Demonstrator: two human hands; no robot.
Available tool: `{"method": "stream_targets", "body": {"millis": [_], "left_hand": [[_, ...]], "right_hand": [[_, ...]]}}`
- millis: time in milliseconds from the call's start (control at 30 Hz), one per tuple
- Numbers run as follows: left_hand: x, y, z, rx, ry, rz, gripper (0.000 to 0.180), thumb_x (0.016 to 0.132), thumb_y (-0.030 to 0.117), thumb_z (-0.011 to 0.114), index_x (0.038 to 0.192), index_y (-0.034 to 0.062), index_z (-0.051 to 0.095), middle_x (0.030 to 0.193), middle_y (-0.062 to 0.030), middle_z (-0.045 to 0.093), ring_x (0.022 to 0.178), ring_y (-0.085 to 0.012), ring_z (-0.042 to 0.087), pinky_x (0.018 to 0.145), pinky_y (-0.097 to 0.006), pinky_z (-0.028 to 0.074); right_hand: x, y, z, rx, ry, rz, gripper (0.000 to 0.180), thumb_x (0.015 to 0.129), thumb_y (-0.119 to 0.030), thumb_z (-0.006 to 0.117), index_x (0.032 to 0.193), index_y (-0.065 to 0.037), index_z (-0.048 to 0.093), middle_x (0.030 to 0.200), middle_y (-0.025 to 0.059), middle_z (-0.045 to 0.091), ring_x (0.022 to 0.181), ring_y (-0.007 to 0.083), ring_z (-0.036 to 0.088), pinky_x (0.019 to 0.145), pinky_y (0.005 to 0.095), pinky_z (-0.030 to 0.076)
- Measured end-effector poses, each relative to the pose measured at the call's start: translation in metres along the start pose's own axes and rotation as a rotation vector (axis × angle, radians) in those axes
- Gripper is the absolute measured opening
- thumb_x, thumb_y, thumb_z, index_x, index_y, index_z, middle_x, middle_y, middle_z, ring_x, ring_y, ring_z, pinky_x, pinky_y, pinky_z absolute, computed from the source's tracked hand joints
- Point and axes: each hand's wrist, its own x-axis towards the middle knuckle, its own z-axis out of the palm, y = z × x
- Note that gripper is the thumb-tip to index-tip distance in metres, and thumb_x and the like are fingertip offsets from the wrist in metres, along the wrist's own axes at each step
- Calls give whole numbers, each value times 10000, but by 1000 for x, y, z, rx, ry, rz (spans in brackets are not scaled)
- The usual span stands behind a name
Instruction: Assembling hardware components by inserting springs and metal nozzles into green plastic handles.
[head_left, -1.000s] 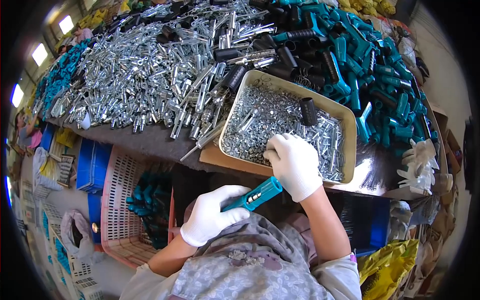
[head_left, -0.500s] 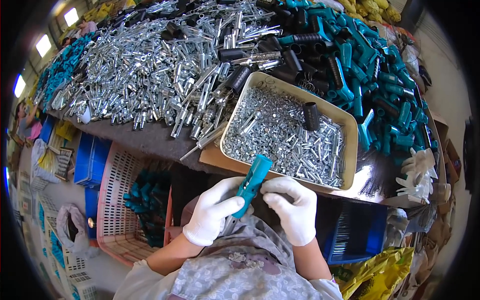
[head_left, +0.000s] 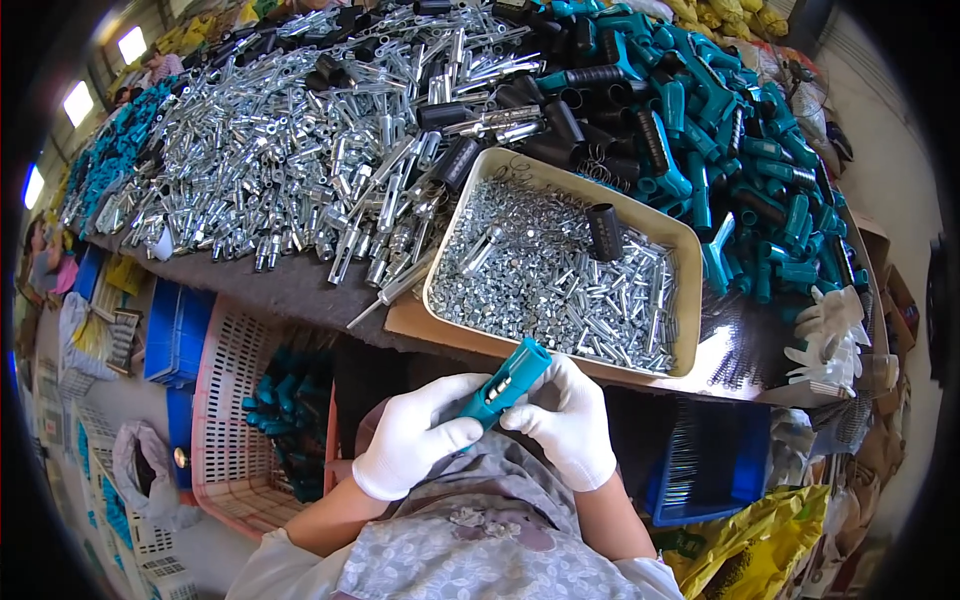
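- Teal and smooth, the tube (head_left: pixel 487 404) is up in your two hands, above your apron (head_left: pixel 420 560) and by the near side of the tray (head_left: pixel 690 300). It leans, with its top end (head_left: pixel 534 350) tipped away from you and a bit to your right.
- Your left hand (head_left: pixel 415 440) is wrapped around the low part, with the thumb on top. That grip looks snug.
- Your right hand (head_left: pixel 566 425) is curled close by the right side, near the top. You can't tell from here if it squeezes the tube or pinches some tiny bit.
- It looks like hard plastic, so it should feel stiff and not squash. It is likely light, maybe a little heavier if there is metal inside.
- Something shiny shows in the slot (head_left: pixel 503 384) on its side. Loose bits could slip out if you tip it, so go easy.
- Smooth plastic may slide on your gloves (head_left: pixel 395 465), so keep your fingers well around it.
- It doesn't look easy to break. The best place to hold is the round low part, where your left hand is. Keep your thumb off the slot and the top end.
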Motion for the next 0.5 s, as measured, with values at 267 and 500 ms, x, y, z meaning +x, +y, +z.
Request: {"method": "stream_targets", "body": {"millis": [267, 500], "left_hand": [[-4, 2, 9, 233, 80, 92, 481, 895, 117, 708, 1323, -36, 549, 1130, -121, 678, 1014, -132, 625, 910, -287, 490], [1, 10, 14, 255, 165, 169, 523, 895, 172, 729, 1329, -48, 538, 1162, -153, 685, 1060, -180, 647, 920, -309, 498]], "right_hand": [[4, -4, -2, 126, -180, 54, 645, 771, -276, 856, 1251, 43, 565, 1060, 54, 652, 975, 123, 618, 882, 288, 508], [9, -10, 27, -171, 11, -218, 322, 819, -195, 751, 1058, -42, 600, 897, 59, 606, 787, 143, 568, 738, 303, 493]]}}
